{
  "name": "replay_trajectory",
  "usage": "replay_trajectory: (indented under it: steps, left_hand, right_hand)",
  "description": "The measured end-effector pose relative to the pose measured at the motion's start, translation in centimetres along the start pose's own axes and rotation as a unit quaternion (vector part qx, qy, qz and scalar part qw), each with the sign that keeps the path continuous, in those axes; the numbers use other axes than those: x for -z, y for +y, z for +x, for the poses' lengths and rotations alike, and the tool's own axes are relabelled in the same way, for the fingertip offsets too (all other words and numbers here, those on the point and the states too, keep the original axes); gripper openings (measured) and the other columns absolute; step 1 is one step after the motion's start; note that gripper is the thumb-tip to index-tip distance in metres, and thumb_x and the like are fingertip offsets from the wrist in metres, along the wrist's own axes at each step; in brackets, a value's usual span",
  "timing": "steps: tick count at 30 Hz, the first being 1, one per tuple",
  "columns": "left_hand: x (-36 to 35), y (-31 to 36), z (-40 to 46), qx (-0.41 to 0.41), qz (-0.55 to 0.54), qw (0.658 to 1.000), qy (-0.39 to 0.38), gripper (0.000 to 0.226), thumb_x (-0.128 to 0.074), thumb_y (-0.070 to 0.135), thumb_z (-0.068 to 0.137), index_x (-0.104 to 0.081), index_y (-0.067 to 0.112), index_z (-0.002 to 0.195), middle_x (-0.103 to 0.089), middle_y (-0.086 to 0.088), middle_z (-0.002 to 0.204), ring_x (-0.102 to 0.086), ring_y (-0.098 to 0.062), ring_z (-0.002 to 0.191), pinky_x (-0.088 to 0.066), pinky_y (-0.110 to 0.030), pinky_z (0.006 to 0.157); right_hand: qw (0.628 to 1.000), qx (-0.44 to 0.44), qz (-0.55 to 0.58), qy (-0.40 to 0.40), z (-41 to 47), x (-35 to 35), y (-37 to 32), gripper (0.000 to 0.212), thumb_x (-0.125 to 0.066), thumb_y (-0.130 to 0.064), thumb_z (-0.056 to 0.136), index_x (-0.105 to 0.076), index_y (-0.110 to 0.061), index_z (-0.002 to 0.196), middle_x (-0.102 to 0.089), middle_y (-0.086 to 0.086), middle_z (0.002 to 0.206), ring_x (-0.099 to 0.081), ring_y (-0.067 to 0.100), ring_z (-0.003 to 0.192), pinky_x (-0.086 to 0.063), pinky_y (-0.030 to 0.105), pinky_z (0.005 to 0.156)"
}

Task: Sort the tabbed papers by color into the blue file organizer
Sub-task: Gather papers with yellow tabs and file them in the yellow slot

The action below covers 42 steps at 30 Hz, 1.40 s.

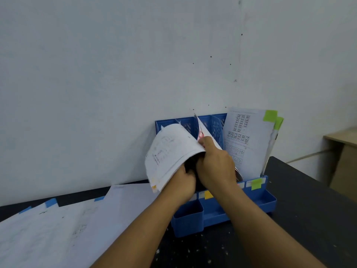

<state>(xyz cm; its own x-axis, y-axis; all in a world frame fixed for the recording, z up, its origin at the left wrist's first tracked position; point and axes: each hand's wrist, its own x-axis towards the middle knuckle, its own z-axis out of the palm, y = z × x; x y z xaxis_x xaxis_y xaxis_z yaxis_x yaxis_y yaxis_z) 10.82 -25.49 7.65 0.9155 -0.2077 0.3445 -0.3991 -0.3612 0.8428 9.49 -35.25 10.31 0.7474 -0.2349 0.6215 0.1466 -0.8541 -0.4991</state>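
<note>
Left hand [181,176] clamps the yellow-tabbed sheaf [170,151] bent aside; right hand [214,161] pinches a sheet, clearing a slot in the organizer [266,200] at one o'clock.

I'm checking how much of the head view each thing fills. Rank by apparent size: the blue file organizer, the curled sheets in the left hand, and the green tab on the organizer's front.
1. Blue file organizer
2. Curled sheets, nearer the camera, so true size is unsure
3. Green tab

Just one head cam here — looks forward and slightly down, close over the black table [301,209], facing the wall [116,74] at 12 o'clock.
</note>
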Motion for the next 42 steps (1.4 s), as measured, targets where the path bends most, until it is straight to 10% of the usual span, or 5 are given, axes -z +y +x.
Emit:
replay_trajectory:
  steps: [8,15,23,35,42]
  left_hand:
    - [0.6,-0.3,0.0,-0.034,-0.024,0.999,-0.003,0.059,-0.046,0.009,0.098,-0.027,0.037,0.147,-0.047,0.019,0.121,-0.047,0.005,0.109,-0.033,-0.003,0.086]
    - [0.3,0.6,0.7,-0.055,-0.016,0.998,-0.003,0.064,-0.044,0.004,0.098,-0.023,0.059,0.123,-0.04,0.04,0.106,-0.044,0.028,0.096,-0.034,0.005,0.08]
    - [-0.5,1.4,1.5,-0.065,-0.005,0.998,-0.01,0.064,-0.045,0.01,0.099,-0.02,0.037,0.151,-0.031,0.016,0.153,-0.031,-0.008,0.141,-0.029,-0.036,0.117]
    - [-1.3,1.1,3.2,-0.063,0.014,0.998,0.007,0.064,-0.048,0.012,0.097,-0.023,0.036,0.151,-0.037,0.006,0.152,-0.037,-0.016,0.138,-0.035,-0.041,0.113]
    - [-2.2,1.4,3.1,-0.099,0.034,0.994,-0.003,0.068,-0.052,0.012,0.094,-0.023,0.032,0.152,-0.032,0.012,0.154,-0.032,-0.008,0.14,-0.03,-0.039,0.116]
  right_hand:
    - [0.987,-0.156,0.02,0.024,1.8,0.4,3.5,0.019,-0.041,-0.02,0.095,-0.055,-0.019,0.108,-0.062,0.015,0.101,-0.046,0.032,0.079,-0.04,0.036,0.069]
    - [0.977,-0.206,0.061,-0.009,2.8,0.4,5.5,0.021,-0.05,-0.029,0.095,-0.068,-0.019,0.092,-0.061,0.008,0.084,-0.053,0.029,0.077,-0.041,0.031,0.068]
    - [0.993,-0.114,0.005,0.035,3.4,-1.1,6.2,0.026,-0.044,-0.032,0.101,-0.067,-0.025,0.11,-0.068,0.012,0.103,-0.06,0.036,0.091,-0.048,0.04,0.078]
    - [0.973,-0.084,-0.033,-0.211,3.2,-3.0,6.4,0.016,-0.05,-0.019,0.091,-0.049,-0.017,0.075,-0.064,0.012,0.092,-0.061,0.03,0.085,-0.046,0.032,0.065]
    - [0.971,-0.096,-0.084,-0.203,2.1,-3.0,7.7,0.023,-0.051,-0.026,0.091,-0.063,-0.012,0.105,-0.067,0.011,0.106,-0.063,0.028,0.092,-0.048,0.031,0.07]
